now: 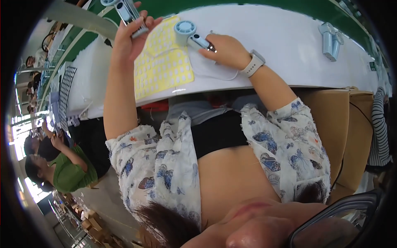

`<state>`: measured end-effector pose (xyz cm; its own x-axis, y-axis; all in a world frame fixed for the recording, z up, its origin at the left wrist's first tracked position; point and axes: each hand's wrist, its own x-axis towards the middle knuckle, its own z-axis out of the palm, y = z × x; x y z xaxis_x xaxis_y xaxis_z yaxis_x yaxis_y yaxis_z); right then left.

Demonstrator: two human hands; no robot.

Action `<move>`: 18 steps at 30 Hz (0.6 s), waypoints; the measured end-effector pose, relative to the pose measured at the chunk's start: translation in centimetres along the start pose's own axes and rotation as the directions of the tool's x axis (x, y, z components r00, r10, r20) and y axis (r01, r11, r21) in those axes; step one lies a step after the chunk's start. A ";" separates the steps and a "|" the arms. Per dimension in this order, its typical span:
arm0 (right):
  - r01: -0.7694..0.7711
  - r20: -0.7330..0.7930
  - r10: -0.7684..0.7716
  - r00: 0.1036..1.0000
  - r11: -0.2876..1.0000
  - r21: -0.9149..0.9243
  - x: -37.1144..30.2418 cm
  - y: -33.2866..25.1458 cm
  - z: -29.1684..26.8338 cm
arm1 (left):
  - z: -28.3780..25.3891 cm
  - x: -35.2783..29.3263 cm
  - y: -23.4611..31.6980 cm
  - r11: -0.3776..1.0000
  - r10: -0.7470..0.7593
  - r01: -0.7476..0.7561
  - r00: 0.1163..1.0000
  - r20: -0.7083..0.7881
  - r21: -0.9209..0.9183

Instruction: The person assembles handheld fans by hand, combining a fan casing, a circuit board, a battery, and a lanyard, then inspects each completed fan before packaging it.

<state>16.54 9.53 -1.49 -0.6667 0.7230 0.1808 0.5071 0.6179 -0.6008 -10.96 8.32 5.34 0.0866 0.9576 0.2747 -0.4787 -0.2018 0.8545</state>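
My left hand is raised at the upper left, its fingers closed round a light-blue handheld fan with a shiny handle. The head of that fan is cut off by the picture's top edge. Lower and to the right, my right hand grips the handle of a second light-blue handheld fan, whose round grille points up. This fan is over the far edge of a yellow sheet dotted with white oval stickers. A thin white cable curves across the table below my right hand.
Several light-blue fans stand close together on the white table at the far right. A cardboard box is beside me below the table edge. White wrapping material lies at the left, where a person in green sits.
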 end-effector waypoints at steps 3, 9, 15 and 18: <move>0.004 -0.010 -0.004 1.000 1.000 0.021 0.0 0.9 -1.0 | 3.6 -6.1 -0.9 0.983 -0.046 0.066 0.992 0.113 -0.172; 0.037 -0.056 -0.025 0.998 0.971 0.237 -0.9 -2.3 -3.0 | 7.0 -11.5 -6.7 0.860 -0.155 0.156 0.987 0.044 -0.485; 0.069 -0.114 -0.040 0.993 0.962 0.264 -4.0 -5.8 -1.7 | 7.8 -11.1 -9.5 0.917 -0.009 -0.075 0.978 -0.209 -0.392; 0.248 -0.231 -0.197 0.953 0.944 0.217 -4.5 -5.2 -0.5 | 8.2 -10.6 -10.0 0.902 0.008 -0.040 0.997 -0.075 -0.430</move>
<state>17.24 3.24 1.22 -0.6093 0.6382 0.4706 0.1952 0.6960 -0.6910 0.06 -1.47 -2.45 0.0172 0.9685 0.2483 -0.8112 -0.1317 0.5697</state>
